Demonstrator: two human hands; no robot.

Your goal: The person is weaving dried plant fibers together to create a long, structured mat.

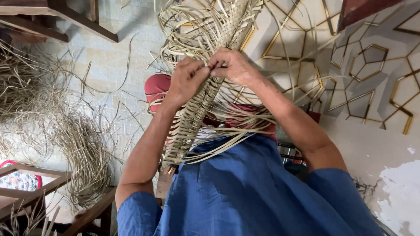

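Your left hand (186, 81) and right hand (232, 65) meet at the upper part of a pale, half-woven panel of flat straw-coloured cane strips (194, 118), held upright over your lap and your blue cloth shirt (245, 192). Both hands are closed in a pinch — fingertips nearly touching each other on the same few strips, where the plaited band gives way to loose ends. To work this point well, keep the left hand's grip firm on the finished weave so that it cannot slacken, and let the right hand draw one strip at a time snug against its neighbour; judging by the fan of free ends (201, 22) above the panel, tangling is the chief risk. Left of the panel, a heap of loose dry cane strips (65, 126) lies on the pale tiled floor (109, 57); farther left and lower stands a brown wooden frame (30, 183). Behind the panel, a red plastic stool (157, 87) shows beside your left wrist. Right of the panel, a wall with gold geometric line patterns (372, 70) rises — its lower plaster (393, 192) patchy.
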